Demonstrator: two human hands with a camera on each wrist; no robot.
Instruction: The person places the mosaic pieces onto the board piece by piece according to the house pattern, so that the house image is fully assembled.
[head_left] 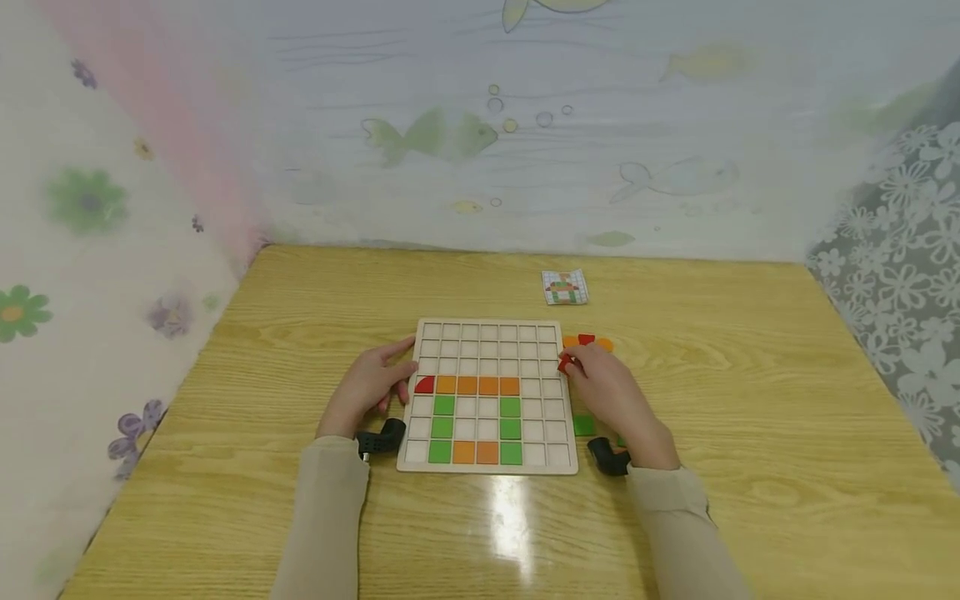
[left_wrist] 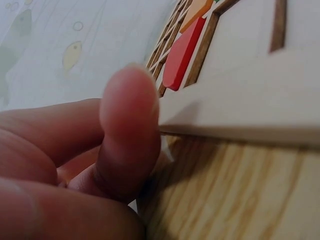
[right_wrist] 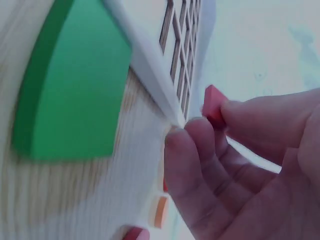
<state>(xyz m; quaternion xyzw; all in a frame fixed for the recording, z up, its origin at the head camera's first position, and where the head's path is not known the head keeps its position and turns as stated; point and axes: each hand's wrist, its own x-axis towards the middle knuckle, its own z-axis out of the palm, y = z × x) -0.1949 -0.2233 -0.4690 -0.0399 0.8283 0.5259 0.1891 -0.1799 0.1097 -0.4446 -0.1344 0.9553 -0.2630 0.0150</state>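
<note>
A square wooden grid board [head_left: 510, 329] lies on the table. Its cells hold a red quarter-round tile [head_left: 425, 385], a row of orange tiles [head_left: 467, 385], and green tiles [head_left: 443, 428] in two columns with orange between them at the bottom. At the board's left edge, my left hand [head_left: 367, 387] rests with its fingertips against the rim; the left wrist view shows one rounded fingertip [left_wrist: 130, 100] beside that rim. Over the right edge, my right hand [head_left: 611, 387] pinches a small red tile [right_wrist: 214, 106] between thumb and fingers.
Right of the board lie loose orange tiles [head_left: 605, 344], a red tile [head_left: 587, 339] and a green tile [head_left: 583, 426], partly behind the right hand. A small pattern card [head_left: 565, 287] sits farther back. Patterned walls border the wooden table [head_left: 750, 375].
</note>
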